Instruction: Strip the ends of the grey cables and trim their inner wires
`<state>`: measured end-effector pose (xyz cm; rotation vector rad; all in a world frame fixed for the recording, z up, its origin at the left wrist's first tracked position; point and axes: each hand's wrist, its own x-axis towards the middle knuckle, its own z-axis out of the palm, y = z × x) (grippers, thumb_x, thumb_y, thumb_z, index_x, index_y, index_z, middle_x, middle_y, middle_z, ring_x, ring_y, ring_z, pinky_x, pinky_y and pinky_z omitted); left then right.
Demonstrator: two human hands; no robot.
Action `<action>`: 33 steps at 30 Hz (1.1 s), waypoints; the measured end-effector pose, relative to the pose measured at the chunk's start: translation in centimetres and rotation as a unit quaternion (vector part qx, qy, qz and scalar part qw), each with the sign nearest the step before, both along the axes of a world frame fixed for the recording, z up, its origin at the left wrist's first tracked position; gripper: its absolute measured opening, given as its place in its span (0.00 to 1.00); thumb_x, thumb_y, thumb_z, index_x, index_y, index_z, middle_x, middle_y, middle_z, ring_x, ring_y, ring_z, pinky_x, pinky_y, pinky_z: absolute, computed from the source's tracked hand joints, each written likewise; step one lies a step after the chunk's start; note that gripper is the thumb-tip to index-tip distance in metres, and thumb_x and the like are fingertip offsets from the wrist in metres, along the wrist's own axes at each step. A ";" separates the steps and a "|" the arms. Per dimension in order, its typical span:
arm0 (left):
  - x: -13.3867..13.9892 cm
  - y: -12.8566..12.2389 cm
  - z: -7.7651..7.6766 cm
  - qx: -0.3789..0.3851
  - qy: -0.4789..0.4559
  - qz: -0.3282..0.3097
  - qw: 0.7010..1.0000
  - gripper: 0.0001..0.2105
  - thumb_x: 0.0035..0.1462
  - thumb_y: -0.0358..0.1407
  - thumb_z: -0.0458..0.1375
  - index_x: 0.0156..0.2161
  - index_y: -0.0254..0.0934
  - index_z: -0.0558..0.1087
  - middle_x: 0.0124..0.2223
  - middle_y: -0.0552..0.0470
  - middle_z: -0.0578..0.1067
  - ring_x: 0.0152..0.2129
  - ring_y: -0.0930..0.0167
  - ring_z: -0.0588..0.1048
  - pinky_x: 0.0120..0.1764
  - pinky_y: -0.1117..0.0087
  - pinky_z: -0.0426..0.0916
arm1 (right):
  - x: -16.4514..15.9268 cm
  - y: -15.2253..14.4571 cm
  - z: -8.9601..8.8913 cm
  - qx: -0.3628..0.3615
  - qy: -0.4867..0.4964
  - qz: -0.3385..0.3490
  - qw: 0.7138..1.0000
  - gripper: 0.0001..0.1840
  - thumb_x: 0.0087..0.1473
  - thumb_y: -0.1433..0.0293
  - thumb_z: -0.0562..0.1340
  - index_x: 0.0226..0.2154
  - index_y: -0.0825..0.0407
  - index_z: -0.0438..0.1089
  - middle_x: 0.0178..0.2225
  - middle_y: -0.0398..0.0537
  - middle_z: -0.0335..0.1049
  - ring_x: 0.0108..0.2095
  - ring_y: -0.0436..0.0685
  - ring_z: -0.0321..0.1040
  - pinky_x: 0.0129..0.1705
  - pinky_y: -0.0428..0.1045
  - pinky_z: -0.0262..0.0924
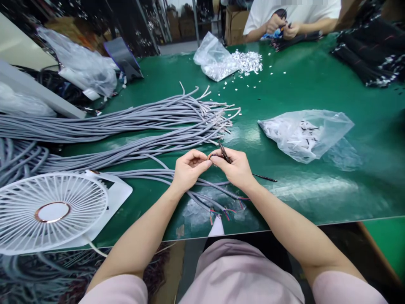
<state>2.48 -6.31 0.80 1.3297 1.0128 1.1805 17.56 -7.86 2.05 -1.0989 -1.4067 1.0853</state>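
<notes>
My left hand (190, 169) and my right hand (236, 168) meet fingertip to fingertip above the green table. Between them is a short orange-and-dark wire (210, 156), pinched by both; the fingers hide most of it. A slim dark tool, perhaps tweezers (224, 153), pokes up between the right hand's fingers. Beyond the right wrist lies a thin black rod (265, 177); I cannot tell whether it is separate. Grey cables (142, 173) run in from the left beneath my hands. Their stripped ends with red and blue wires (226, 212) lie near the front edge.
Two thick bundles of grey cable (133, 122) stretch leftward. A white fan (52, 211) stands front left. Plastic bags hold small white parts (305, 133) and silvery bits (218, 63). Across the table (316, 194), a person's hands (283, 27) work near black cable bundles (370, 50).
</notes>
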 end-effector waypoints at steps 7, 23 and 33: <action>-0.2 0.0 -0.7 0.036 -0.009 0.003 0.999 0.09 0.44 0.36 0.67 0.27 0.35 0.72 0.26 0.56 0.70 0.21 0.78 0.69 0.26 0.76 0.66 | -0.3 0.0 -0.1 -0.013 0.033 0.007 0.999 0.07 0.50 0.66 0.60 0.27 0.53 0.70 0.22 0.40 0.65 0.23 0.47 0.60 0.25 0.44 0.53; -1.1 0.8 -0.7 -0.005 -0.056 -0.105 0.993 0.09 0.45 0.36 0.66 0.29 0.36 0.70 0.31 0.53 0.68 0.26 0.75 0.69 0.32 0.72 0.68 | -0.7 0.6 -1.2 -0.067 0.154 0.022 0.986 0.06 0.47 0.67 0.61 0.25 0.53 0.67 0.21 0.40 0.64 0.19 0.45 0.56 0.21 0.43 0.51; -1.8 0.9 0.7 0.047 0.026 -0.131 0.990 0.14 0.52 0.41 0.60 0.21 0.34 0.71 0.27 0.51 0.68 0.26 0.73 0.67 0.32 0.70 0.63 | -0.6 0.1 -0.7 0.002 0.050 0.034 0.998 0.07 0.49 0.68 0.59 0.25 0.55 0.68 0.23 0.40 0.65 0.24 0.47 0.58 0.28 0.44 0.54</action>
